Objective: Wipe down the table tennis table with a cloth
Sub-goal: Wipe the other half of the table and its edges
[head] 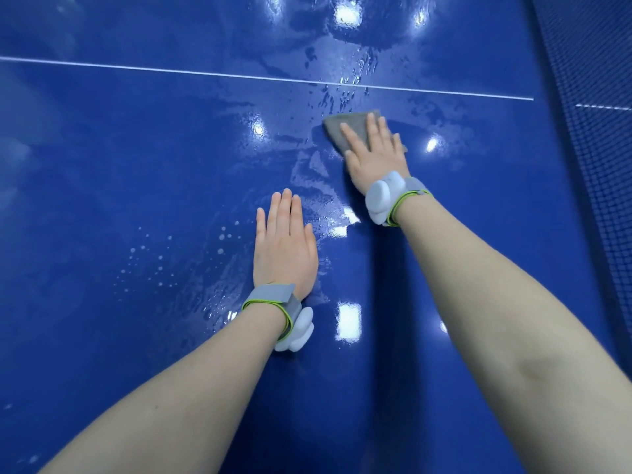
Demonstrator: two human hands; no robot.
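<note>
— Pressing the cloth [355,130] flat, your right hand [374,155] works the tabletop [136,148] just near the white line [171,70]; fingers straight.

— And you've far left still dry, droplets [154,258] beside your flat left hand [284,248].

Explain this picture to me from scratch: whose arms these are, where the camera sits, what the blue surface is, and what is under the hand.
There is no machine here. The single picture comes from a wide-angle camera worn on a person's head, looking forward and down, so the two bare arms belong to the wearer. Each wrist carries a grey strap with a white device; what it does cannot be told from the picture.

The glossy blue surface is a table tennis table, with a thin white line painted across it and the dark net at the right edge. Ceiling lights reflect in it.

The right hand lies flat with straight fingers on a grey cloth, pressing it against the table. The left hand rests flat on the table and holds nothing. Wet streaks show around the cloth, and small droplets lie left of the left hand.
</note>
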